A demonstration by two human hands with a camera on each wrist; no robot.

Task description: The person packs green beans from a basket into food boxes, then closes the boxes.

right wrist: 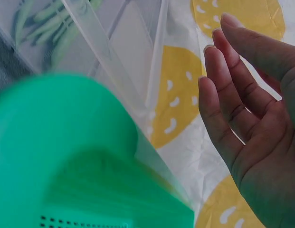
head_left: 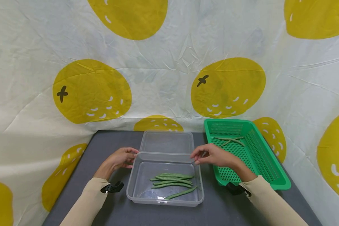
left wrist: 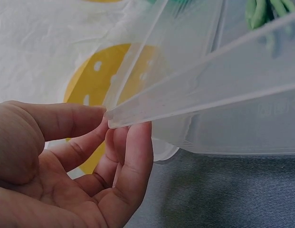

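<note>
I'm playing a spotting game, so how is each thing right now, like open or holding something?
Clear box: open at the top
Lid-like clear piece: behind the box, not covering it
Box beans: lying mostly side by side
Green basket: open-topped, upright
Basket beans: crossed
Left grip: pinches the box's corner
Right grip: loose, holds nothing
Patterned cloth: hung up, creased

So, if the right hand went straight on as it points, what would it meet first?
Probably the clear container, though the right hand may pass above it; depth is unclear.
</note>
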